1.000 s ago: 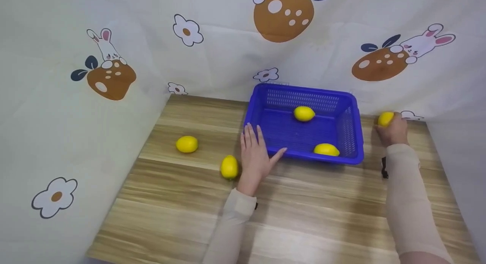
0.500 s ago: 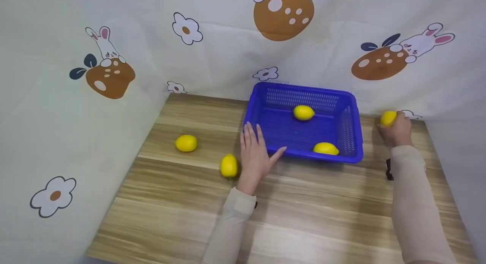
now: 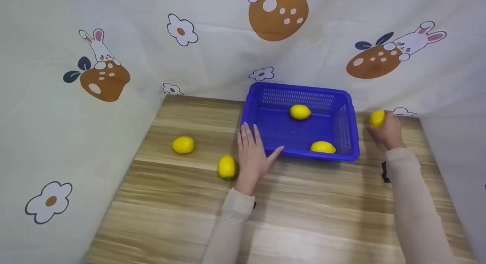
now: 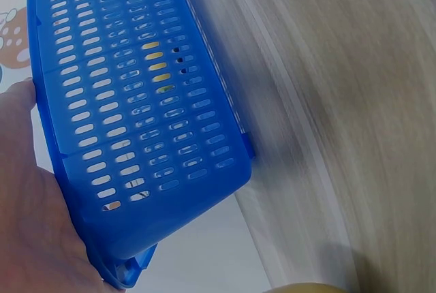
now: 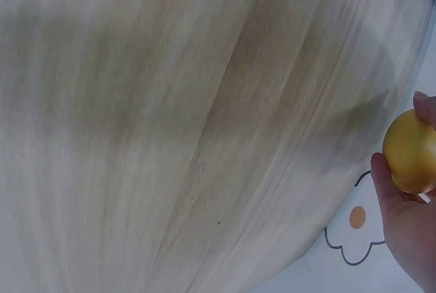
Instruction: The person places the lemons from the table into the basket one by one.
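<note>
My right hand (image 3: 388,132) grips a yellow lemon (image 3: 377,119) to the right of the blue basket (image 3: 349,157); the right wrist view has this lemon (image 5: 410,151) between thumb and fingers, above the wooden table. With fingers extended, my left hand (image 3: 252,155) rests on the basket's near left corner. Its slotted side (image 4: 136,102) fills much of the left wrist view. Inside the basket, one lemon (image 3: 300,112) lies toward the back and another lemon (image 3: 322,147) by the front wall. Left of my left hand are two more lemons, a nearer one (image 3: 227,167) and a farther one (image 3: 183,145).
The wooden table (image 3: 182,211) ends at a pale cloth wall (image 3: 212,62) printed with rabbits and flowers, behind and at the left. The basket stands close to the back wall.
My right hand, still gripping the lemon, shifts slightly right and then back left toward the basket. The left hand stays on the basket corner. The head view moves a little.
</note>
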